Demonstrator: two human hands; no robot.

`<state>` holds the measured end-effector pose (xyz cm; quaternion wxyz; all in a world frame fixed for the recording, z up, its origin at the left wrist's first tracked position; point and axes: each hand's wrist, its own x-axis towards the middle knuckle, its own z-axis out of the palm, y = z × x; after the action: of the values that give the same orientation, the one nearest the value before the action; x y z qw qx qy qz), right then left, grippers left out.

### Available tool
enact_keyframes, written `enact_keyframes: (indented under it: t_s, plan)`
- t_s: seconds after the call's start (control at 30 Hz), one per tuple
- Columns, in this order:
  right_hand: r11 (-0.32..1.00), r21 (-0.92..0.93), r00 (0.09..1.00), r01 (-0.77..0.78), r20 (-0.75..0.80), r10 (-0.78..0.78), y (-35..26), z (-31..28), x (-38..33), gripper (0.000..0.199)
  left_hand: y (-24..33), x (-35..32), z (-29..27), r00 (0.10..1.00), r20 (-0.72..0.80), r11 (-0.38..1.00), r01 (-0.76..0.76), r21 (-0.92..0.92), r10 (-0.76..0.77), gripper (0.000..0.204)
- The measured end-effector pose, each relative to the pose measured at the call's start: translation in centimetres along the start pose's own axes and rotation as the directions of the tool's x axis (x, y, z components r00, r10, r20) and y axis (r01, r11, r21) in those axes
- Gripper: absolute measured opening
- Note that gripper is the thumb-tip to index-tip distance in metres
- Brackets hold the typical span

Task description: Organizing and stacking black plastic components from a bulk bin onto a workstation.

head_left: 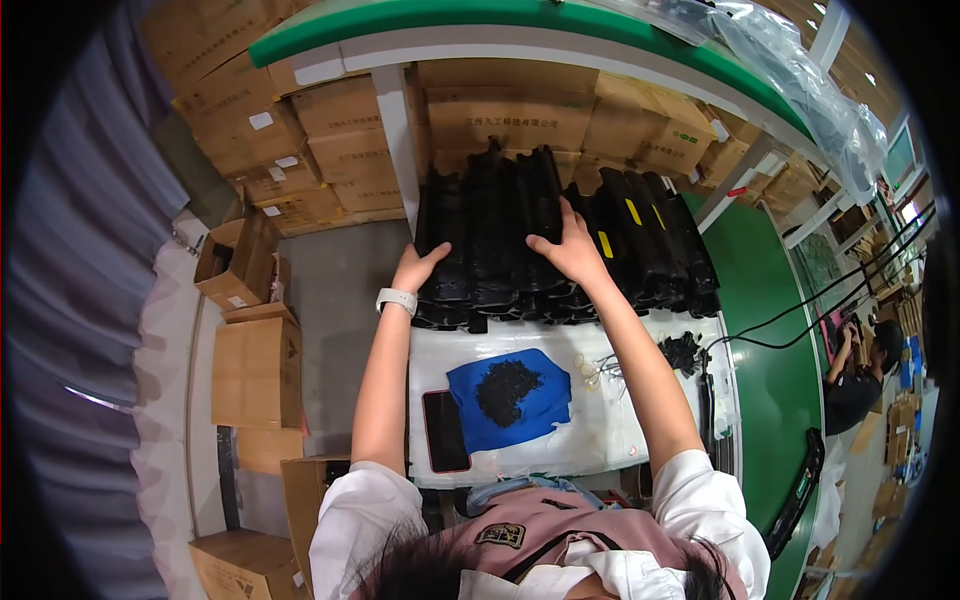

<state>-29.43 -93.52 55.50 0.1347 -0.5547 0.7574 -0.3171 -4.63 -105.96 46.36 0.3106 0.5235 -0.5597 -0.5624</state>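
Observation:
A row of long black moulded plastic parts (490, 230) stands packed together at the far side of the white work surface (600, 445). My left hand (420, 267) presses on the left side of the row, its thumb over the near face and its other fingers mostly hidden. From the other side my right hand (573, 250) clasps the same group, fingers reaching up along it and thumb pointing inward. More black parts with yellow strips (632, 212) stand just right of that hand. A blue cloth (548, 388) bearing a heap of small black pieces (507, 390) lies between my forearms.
A phone (446, 432) lies by the cloth. Small black pieces (682, 352) and thin ties lie near my right forearm. Cardboard boxes (510, 110) are stacked behind; others (255, 370) stand left. A green table (762, 380) adjoins on the right. Another person (858, 385) is farther right.

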Motion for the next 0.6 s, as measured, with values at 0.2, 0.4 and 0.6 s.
enact_keyframes:
  t_s: [0.2,0.4,0.6]
  plan:
    - [0.995,0.096,0.999,0.028,-0.020,-0.027,-0.3,-0.5,-0.6,0.089,1.1,-2.0,-0.6,0.998,-0.054,0.995,-0.020,-0.096,0.015,0.074]
    - [0.991,0.127,0.995,0.039,-0.097,-0.027,0.3,-1.4,-1.7,0.080,1.5,-2.8,-0.5,0.990,-0.103,0.995,-0.101,-0.019,0.099,0.073]
    - [0.979,0.019,0.941,0.202,-0.281,-0.189,0.1,-2.7,-7.7,0.062,-0.6,-3.3,-1.6,0.897,-0.348,0.934,-0.161,0.318,0.273,0.072]
